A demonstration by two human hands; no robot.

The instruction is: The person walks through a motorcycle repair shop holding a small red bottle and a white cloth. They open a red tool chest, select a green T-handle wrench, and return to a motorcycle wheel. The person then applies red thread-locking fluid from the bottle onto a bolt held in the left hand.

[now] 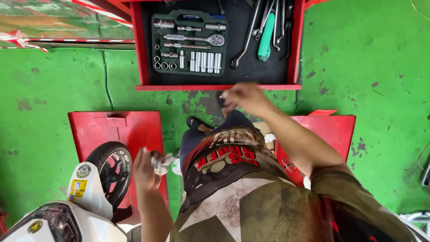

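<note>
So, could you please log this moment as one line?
left hand: holds crumpled rag | right hand: blurred, near open tool drawer

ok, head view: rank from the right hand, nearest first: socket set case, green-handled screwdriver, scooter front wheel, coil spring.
From the right hand, reaching toward the red drawer:
1. Socket set case, in the drawer, up and left of the hand.
2. Green-handled screwdriver, in the drawer, up and right; too close to call against the case.
3. Coil spring, lower right, on the red stand.
4. Scooter front wheel, far lower left.
</note>
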